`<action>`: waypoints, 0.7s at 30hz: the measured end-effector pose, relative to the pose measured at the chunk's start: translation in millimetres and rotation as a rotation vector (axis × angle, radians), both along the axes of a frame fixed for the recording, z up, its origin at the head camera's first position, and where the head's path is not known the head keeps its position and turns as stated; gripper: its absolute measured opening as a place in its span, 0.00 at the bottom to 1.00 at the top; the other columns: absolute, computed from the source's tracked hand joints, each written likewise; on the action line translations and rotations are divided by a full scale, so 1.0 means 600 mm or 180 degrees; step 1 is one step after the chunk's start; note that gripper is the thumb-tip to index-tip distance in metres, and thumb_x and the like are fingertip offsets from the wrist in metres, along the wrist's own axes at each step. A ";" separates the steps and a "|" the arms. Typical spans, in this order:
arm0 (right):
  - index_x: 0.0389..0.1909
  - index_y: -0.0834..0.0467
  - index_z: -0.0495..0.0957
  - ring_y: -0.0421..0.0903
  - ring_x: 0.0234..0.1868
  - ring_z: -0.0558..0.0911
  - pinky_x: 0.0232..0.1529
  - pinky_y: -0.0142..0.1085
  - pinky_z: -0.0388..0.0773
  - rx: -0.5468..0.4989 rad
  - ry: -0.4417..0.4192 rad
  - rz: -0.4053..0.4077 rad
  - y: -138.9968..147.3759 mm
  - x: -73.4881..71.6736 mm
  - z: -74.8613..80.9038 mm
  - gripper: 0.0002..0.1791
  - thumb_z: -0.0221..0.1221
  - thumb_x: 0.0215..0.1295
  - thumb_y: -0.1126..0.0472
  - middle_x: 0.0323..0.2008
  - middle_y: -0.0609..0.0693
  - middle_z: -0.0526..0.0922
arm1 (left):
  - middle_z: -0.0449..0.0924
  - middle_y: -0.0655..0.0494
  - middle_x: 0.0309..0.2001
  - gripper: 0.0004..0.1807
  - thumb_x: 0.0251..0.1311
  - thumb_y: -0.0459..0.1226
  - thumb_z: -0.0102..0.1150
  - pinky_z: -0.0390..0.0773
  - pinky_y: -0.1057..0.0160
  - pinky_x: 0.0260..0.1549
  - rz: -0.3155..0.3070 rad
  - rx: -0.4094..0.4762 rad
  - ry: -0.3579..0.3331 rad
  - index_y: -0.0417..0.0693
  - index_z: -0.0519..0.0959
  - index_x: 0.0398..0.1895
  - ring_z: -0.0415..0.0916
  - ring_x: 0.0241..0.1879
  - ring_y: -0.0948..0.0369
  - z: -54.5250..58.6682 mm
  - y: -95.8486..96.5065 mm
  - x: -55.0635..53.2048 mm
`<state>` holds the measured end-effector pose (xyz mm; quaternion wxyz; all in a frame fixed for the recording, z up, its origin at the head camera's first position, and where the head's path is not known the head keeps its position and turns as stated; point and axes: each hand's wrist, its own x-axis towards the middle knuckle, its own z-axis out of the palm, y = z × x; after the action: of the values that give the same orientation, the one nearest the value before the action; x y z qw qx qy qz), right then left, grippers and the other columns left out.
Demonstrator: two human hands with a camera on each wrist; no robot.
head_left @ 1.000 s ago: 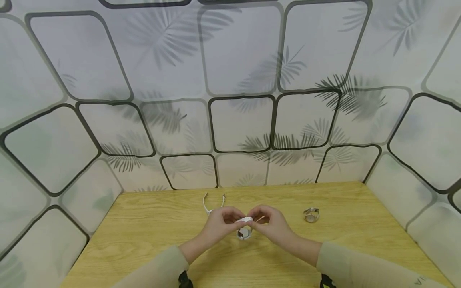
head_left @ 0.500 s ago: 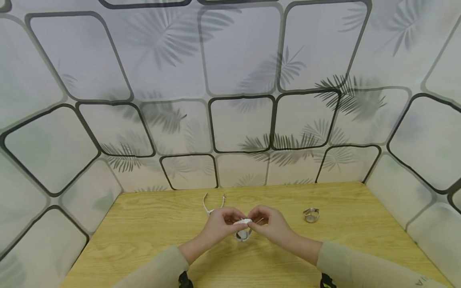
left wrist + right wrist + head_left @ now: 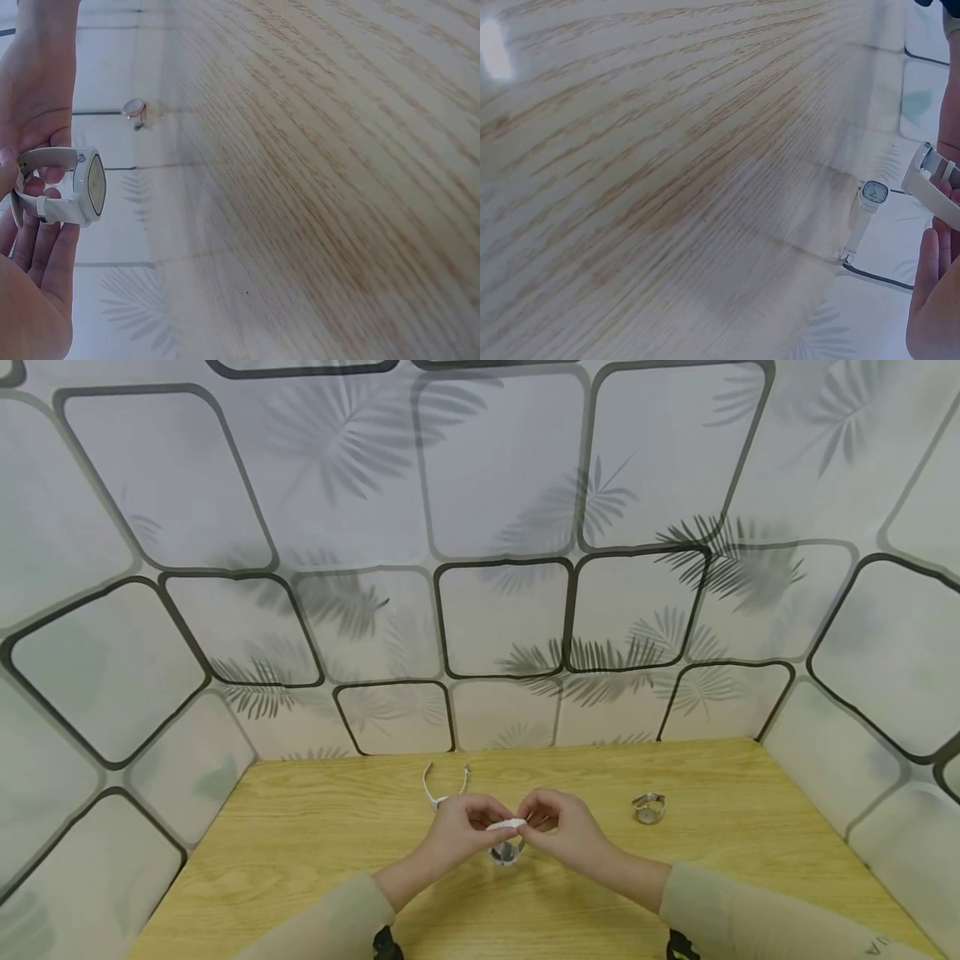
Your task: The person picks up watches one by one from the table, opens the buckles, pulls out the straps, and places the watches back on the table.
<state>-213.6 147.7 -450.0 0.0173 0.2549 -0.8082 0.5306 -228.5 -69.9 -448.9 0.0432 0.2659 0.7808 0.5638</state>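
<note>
A white wristwatch (image 3: 506,853) hangs between the two hands above the table, its dial turned down and its strap bent into a loop. Fingers and thumb of the left hand (image 3: 457,831) pinch one side of the strap. At the other side, the right hand (image 3: 562,828) pinches the strap near its end. The left wrist view shows the watch (image 3: 96,186) side on, with the strap ends overlapping at the fingertips; the fingers partly hide where they meet. In the right wrist view the white strap (image 3: 934,196) crosses in front of the fingers.
Another white watch (image 3: 437,798) lies spread on the wooden table (image 3: 322,843) behind the left hand. To the right rests a metal-banded watch (image 3: 647,810). Patterned fabric walls (image 3: 502,618) enclose the table's back and sides.
The held watch has shifted slightly left and down, and its dial has tilted. Both hands keep their pinch on the strap and have barely moved.
</note>
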 end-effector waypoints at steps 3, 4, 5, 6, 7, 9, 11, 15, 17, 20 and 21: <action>0.39 0.60 0.83 0.32 0.35 0.85 0.39 0.30 0.87 0.0009 0.0078 -0.0034 0.000 0.001 0.000 0.04 0.67 0.67 0.69 0.36 0.55 0.88 | 0.91 0.37 0.38 0.08 0.66 0.34 0.73 0.84 0.73 0.32 0.0018 -0.0025 0.0005 0.36 0.90 0.41 0.81 0.30 0.75 0.000 0.002 0.000; 0.39 0.59 0.83 0.32 0.35 0.85 0.38 0.30 0.87 0.0012 0.0094 -0.0044 -0.001 0.001 0.000 0.04 0.67 0.67 0.69 0.36 0.55 0.88 | 0.91 0.38 0.38 0.07 0.66 0.34 0.73 0.84 0.73 0.33 0.0016 -0.0029 0.0001 0.36 0.90 0.41 0.81 0.30 0.75 -0.001 0.002 0.001; 0.38 0.59 0.83 0.32 0.35 0.85 0.38 0.30 0.86 0.0016 0.0101 -0.0053 -0.001 0.001 0.000 0.04 0.67 0.67 0.69 0.36 0.55 0.88 | 0.91 0.38 0.38 0.07 0.67 0.34 0.73 0.84 0.73 0.33 0.0012 -0.0023 -0.0006 0.37 0.90 0.41 0.81 0.30 0.75 -0.001 0.002 0.001; 0.38 0.59 0.83 0.32 0.34 0.85 0.38 0.30 0.86 0.0019 0.0100 -0.0058 -0.001 0.002 0.000 0.04 0.67 0.67 0.69 0.35 0.55 0.88 | 0.91 0.38 0.38 0.07 0.67 0.34 0.73 0.84 0.73 0.33 0.0011 -0.0020 -0.0008 0.37 0.90 0.41 0.81 0.30 0.76 -0.001 0.003 0.001; 0.38 0.60 0.83 0.32 0.34 0.85 0.37 0.30 0.86 0.0024 0.0095 -0.0064 -0.001 0.002 0.000 0.03 0.67 0.67 0.69 0.35 0.54 0.88 | 0.91 0.37 0.38 0.07 0.67 0.34 0.72 0.85 0.73 0.33 0.0005 -0.0016 -0.0010 0.36 0.90 0.42 0.81 0.30 0.76 -0.002 0.003 0.001; 0.38 0.60 0.83 0.32 0.34 0.85 0.36 0.29 0.86 0.0036 0.0082 -0.0075 -0.001 0.002 0.000 0.03 0.67 0.67 0.68 0.35 0.55 0.88 | 0.90 0.36 0.38 0.08 0.67 0.33 0.72 0.85 0.72 0.33 -0.0019 0.0025 -0.0019 0.36 0.89 0.42 0.82 0.31 0.75 -0.002 0.003 0.002; 0.38 0.61 0.83 0.32 0.34 0.84 0.36 0.29 0.86 0.0051 0.0065 -0.0087 -0.001 0.003 0.000 0.03 0.67 0.67 0.67 0.35 0.54 0.88 | 0.90 0.35 0.39 0.08 0.66 0.33 0.72 0.85 0.72 0.34 -0.0030 0.0052 -0.0035 0.35 0.89 0.42 0.82 0.31 0.75 -0.003 0.003 0.003; 0.38 0.61 0.83 0.32 0.34 0.84 0.36 0.29 0.86 0.0065 0.0057 -0.0113 -0.002 0.005 0.001 0.02 0.67 0.68 0.67 0.35 0.54 0.88 | 0.90 0.35 0.39 0.08 0.67 0.33 0.72 0.85 0.72 0.35 -0.0036 0.0076 -0.0060 0.34 0.89 0.42 0.82 0.32 0.75 -0.003 0.004 0.004; 0.39 0.62 0.83 0.32 0.34 0.84 0.36 0.29 0.86 0.0063 0.0056 -0.0134 -0.003 0.007 0.002 0.02 0.67 0.69 0.67 0.35 0.54 0.88 | 0.90 0.35 0.39 0.08 0.67 0.33 0.71 0.85 0.72 0.35 -0.0029 0.0072 -0.0070 0.35 0.89 0.42 0.82 0.32 0.75 -0.003 0.004 0.004; 0.39 0.61 0.82 0.32 0.34 0.84 0.36 0.29 0.86 0.0048 0.0043 -0.0181 -0.005 0.009 0.003 0.02 0.67 0.69 0.67 0.35 0.54 0.87 | 0.90 0.35 0.39 0.08 0.67 0.33 0.71 0.85 0.72 0.36 -0.0012 0.0067 -0.0070 0.35 0.89 0.42 0.82 0.33 0.75 -0.002 0.004 0.003; 0.39 0.61 0.82 0.32 0.34 0.84 0.36 0.29 0.86 0.0039 0.0043 -0.0199 -0.005 0.010 0.002 0.02 0.67 0.69 0.67 0.35 0.53 0.87 | 0.90 0.35 0.39 0.08 0.67 0.33 0.71 0.85 0.72 0.36 -0.0008 0.0069 -0.0073 0.35 0.89 0.42 0.82 0.33 0.75 -0.002 0.004 0.003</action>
<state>-207.8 144.6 -448.6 0.0378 0.2333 -0.8188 0.5231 -226.6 -67.3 -450.2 0.0500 0.2608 0.7738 0.5751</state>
